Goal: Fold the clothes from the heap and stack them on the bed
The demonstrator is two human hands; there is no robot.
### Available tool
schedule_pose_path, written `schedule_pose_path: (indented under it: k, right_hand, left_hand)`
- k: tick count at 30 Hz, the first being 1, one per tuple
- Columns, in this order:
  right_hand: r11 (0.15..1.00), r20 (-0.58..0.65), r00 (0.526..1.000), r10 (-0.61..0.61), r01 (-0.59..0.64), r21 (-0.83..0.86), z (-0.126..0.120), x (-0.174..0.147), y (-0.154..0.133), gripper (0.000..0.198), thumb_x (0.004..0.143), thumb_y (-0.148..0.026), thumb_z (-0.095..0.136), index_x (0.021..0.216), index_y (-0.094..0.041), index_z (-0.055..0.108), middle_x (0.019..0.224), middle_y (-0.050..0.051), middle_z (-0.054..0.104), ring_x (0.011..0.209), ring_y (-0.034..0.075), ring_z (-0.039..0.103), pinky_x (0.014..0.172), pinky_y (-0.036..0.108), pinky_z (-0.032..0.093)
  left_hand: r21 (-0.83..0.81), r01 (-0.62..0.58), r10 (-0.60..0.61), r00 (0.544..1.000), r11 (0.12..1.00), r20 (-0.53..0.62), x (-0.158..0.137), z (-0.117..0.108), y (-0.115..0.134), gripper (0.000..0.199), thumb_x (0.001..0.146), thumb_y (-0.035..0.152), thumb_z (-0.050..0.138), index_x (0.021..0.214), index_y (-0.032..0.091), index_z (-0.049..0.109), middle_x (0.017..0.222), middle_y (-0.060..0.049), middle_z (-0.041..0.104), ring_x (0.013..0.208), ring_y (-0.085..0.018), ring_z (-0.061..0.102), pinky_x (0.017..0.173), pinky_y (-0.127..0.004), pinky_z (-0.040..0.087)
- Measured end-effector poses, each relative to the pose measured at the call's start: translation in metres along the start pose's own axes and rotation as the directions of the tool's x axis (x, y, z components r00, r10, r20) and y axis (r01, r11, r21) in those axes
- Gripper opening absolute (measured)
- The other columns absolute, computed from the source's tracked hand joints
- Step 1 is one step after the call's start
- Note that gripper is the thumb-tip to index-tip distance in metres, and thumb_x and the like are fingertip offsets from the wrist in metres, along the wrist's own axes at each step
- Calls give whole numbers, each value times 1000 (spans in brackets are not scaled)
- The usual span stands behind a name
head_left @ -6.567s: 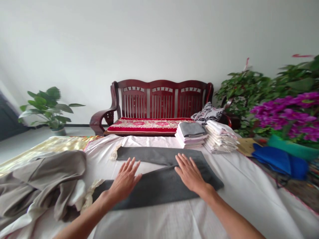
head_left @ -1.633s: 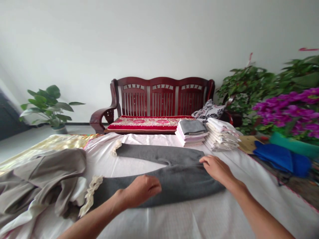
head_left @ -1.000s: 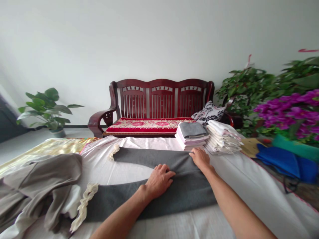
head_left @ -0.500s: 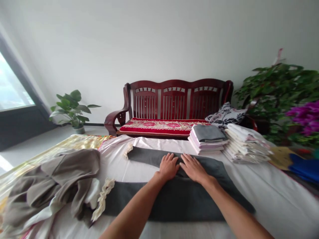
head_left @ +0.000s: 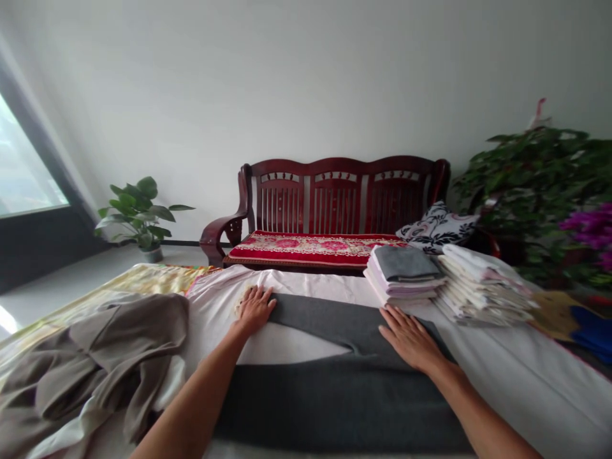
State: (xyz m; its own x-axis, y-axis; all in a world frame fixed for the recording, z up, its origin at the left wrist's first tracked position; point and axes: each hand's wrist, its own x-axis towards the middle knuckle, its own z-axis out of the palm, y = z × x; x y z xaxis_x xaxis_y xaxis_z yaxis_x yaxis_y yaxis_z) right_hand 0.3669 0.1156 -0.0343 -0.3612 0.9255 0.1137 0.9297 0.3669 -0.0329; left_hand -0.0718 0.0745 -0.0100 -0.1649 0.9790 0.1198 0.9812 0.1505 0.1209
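Dark grey trousers (head_left: 335,395) lie spread on a white sheet (head_left: 287,347), legs pointing left and waist to the right. My left hand (head_left: 255,310) rests flat with fingers spread on the cuff end of the far leg, partly covering its cream lace trim (head_left: 240,305). On the upper part near the waist, my right hand (head_left: 410,338) lies palm down, fingers stretched out. Neither hand grips the cloth. My left forearm hides the cuff of the near leg.
A crumpled brown-grey garment (head_left: 109,357) lies at the left. Folded clothes stand in two stacks at the back right, one topped with grey cloth (head_left: 406,262), the other of whitish cloth (head_left: 480,287). Behind is a wooden bench (head_left: 335,197); a potted plant (head_left: 143,210) stands at left.
My hands have moved apart from the middle of the trousers: the left to the far leg's cuff, the right toward the waist. The far leg looks smoother. The view has shifted slightly.
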Motion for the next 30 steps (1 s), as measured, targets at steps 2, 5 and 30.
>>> schedule_pose_path:
  k: [2,5,30]
  right_hand:
    - [1000,-3,1000,15,-15,-1,1,0,-2,62,96,-47,33,153,-22,38,162,8,31,150,25,26,121,48,22]
    - [1000,-16,1000,24,-24,10,-1,-2,-4,59,98,-44,33,153,-23,38,162,7,31,150,24,26,121,48,22]
    - [970,-119,968,-222,232,75,-28,-154,-46,55,100,-39,41,152,-20,40,158,10,38,146,28,35,118,53,31]
  left_hand:
    - [3,10,-10,1000,1000,1,0,-3,0,53,101,41,34,148,18,44,157,-14,40,149,-32,27,121,-47,16]
    - [-5,34,-34,999,999,10,-5,-7,12,52,100,36,34,147,15,43,157,-18,39,148,-35,28,119,-50,22]
    - [124,-510,523,845,851,-115,-189,11,1,60,98,52,44,155,40,28,162,-6,32,145,-30,36,116,-50,35]
